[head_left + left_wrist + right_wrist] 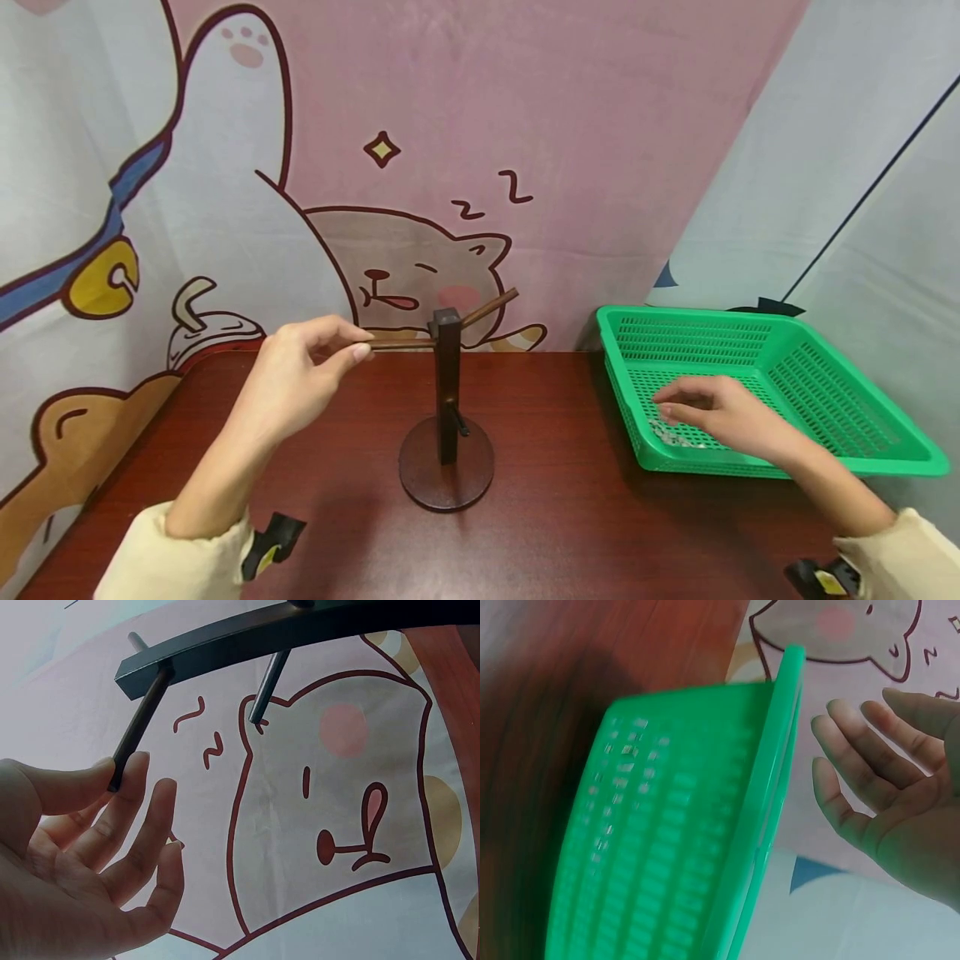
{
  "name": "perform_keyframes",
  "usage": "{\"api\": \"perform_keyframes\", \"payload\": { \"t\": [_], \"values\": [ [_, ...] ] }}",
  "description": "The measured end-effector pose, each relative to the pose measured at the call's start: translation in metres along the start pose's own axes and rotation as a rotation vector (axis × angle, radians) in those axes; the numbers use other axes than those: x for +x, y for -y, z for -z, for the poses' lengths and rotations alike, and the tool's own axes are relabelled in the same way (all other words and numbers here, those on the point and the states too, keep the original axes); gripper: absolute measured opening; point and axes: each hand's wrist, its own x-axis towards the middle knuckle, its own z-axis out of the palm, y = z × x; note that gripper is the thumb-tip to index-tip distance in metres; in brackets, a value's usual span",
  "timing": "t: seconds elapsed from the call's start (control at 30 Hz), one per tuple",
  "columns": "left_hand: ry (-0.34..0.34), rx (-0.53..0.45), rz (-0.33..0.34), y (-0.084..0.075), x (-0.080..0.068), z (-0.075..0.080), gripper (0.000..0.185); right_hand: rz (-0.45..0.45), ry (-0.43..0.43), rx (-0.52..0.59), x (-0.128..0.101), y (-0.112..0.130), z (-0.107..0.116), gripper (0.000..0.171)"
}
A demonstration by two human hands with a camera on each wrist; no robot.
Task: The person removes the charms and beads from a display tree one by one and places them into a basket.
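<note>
A dark wooden stand has an upright post (447,375) on a round base (450,487). Thin brown pegs stick out from the post at different heights and directions. My left hand (296,375) pinches the outer end of the left-pointing peg (402,342) near the post's top between thumb and fingertips. In the left wrist view, that peg (142,724) meets the post, while a second peg (270,686) stands apart. My right hand (723,417) hangs over the near left part of a green plastic basket (862,462), fingers loosely bent with nothing between them.
Small whitish pieces (670,434) lie in the basket beneath my right hand. The reddish-brown table (555,517) bears the stand and basket. A cloth (600,125) with cartoon animals hangs behind the table.
</note>
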Motion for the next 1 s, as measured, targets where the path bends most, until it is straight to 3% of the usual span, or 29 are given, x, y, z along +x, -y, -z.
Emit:
{"api": "perform_keyframes", "payload": {
  "t": [0.33, 0.67, 0.8, 1.0],
  "values": [
    [-0.006, -0.016, 0.003, 0.000, 0.000, -0.001, 0.009, 0.046, 0.020, 0.112, 0.023, 0.018, -0.024, 0.020],
    [0.004, -0.044, 0.027, 0.001, -0.001, -0.003, 0.011, 0.098, 0.019, 0.218, 0.039, 0.023, -0.063, 0.014],
    [0.012, -0.067, 0.054, 0.003, -0.003, -0.006, 0.013, 0.089, -0.058, 0.173, 0.041, 0.022, -0.078, 0.012],
    [-0.052, -0.046, 0.052, 0.015, -0.010, -0.015, 0.020, 0.057, -0.232, -0.019, 0.043, 0.019, -0.097, 0.020]
  ]
}}
